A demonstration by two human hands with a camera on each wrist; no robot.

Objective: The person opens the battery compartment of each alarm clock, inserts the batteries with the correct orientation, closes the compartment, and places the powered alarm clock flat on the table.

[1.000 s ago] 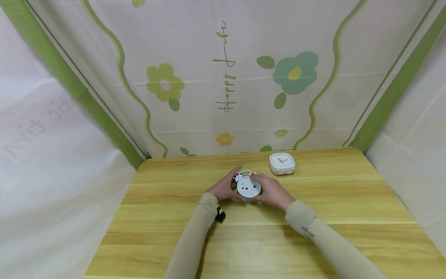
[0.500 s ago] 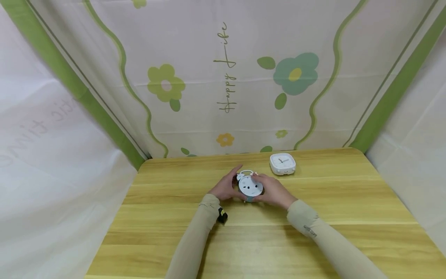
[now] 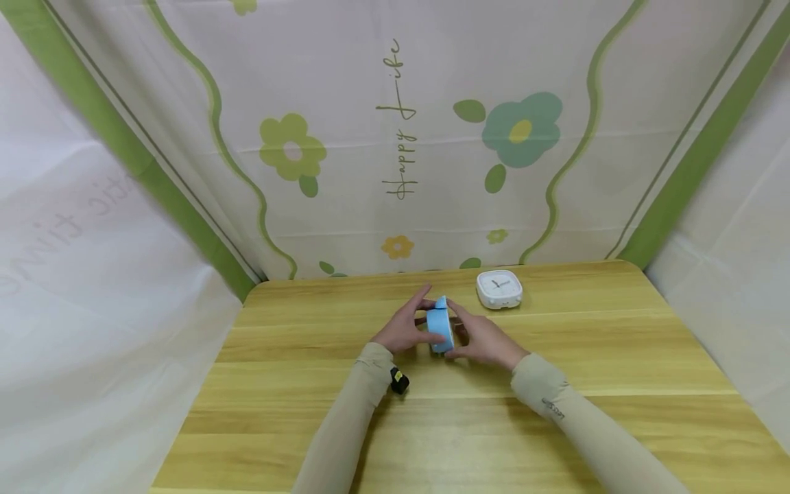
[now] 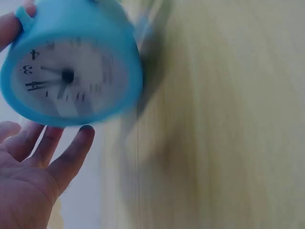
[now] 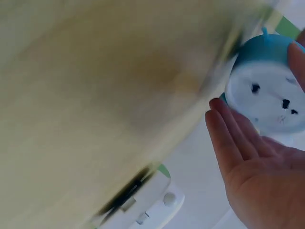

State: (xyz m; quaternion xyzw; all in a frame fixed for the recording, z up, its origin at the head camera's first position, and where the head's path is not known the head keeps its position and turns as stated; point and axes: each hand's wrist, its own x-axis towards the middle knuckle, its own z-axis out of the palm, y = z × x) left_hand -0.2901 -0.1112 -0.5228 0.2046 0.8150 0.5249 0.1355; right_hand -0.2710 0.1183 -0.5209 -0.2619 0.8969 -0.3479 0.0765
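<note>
A light blue alarm clock (image 3: 439, 329) stands turned sideways between both hands near the middle of the table. Its white dial with black numerals faces the left wrist view; its white back with black knobs faces the right wrist view. My left hand (image 3: 404, 331) holds the clock from the left, thumb (image 3: 434, 337) on its blue side and fingers spread behind. From the right, my right hand (image 3: 484, 339) holds it between thumb low down and index finger near the top. In the right wrist view the other fingers (image 5: 228, 131) are stretched out beside the back.
A white square clock (image 3: 500, 289) lies at the back right of the wooden table (image 3: 432, 439). A flower-patterned cloth (image 3: 345, 206) hangs behind the table's far edge. A small black device (image 3: 399, 381) sits at the left wrist.
The alarm clock has turned about its upright axis: its white back faced the head camera before, and now its blue side does. The left thumb has come onto that side. Both arms stay nearly in place.
</note>
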